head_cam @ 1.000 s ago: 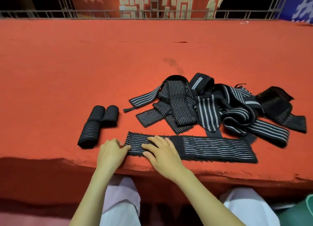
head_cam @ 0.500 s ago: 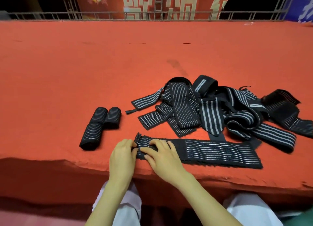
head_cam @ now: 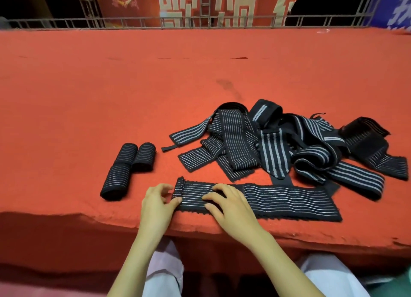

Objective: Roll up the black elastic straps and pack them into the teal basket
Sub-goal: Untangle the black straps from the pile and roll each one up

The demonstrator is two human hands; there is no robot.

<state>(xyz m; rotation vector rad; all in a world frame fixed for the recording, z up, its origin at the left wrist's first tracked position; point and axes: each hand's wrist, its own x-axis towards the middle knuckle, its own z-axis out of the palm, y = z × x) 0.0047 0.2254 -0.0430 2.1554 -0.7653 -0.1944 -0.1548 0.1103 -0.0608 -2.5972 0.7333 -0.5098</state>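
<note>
Since there's only the head view to go on, here's what it shows. Low in the middle of the frame, one flat strap (head_cam: 278, 200) lies stretched out along the near edge of the red-covered table (head_cam: 200, 85). Its left end is turned over into a small, tight start of a roll.

The left hand (head_cam: 158, 204) has curled fingers and thumb pinching that rolled end. The right hand (head_cam: 231, 205) lies on top of the strap just beside it, fingers fairly straight and pressing down, not wrapped round anything.

Three finished rolls (head_cam: 124, 170) sit touching each other to the left of centre, and a tangled pile of loose straps (head_cam: 278, 145) sits right of centre.

Handling-wise, I'd guess this stuff is light, soft and floppy, with a bit of spring. It probably won't slip much on the cloth, but the roll will likely loosen if you let go. I'd hold the rolled end at both edges and keep the tail flat.

A teal sliver (head_cam: 402, 283) at bottom right might be the basket, can't tell.
</note>
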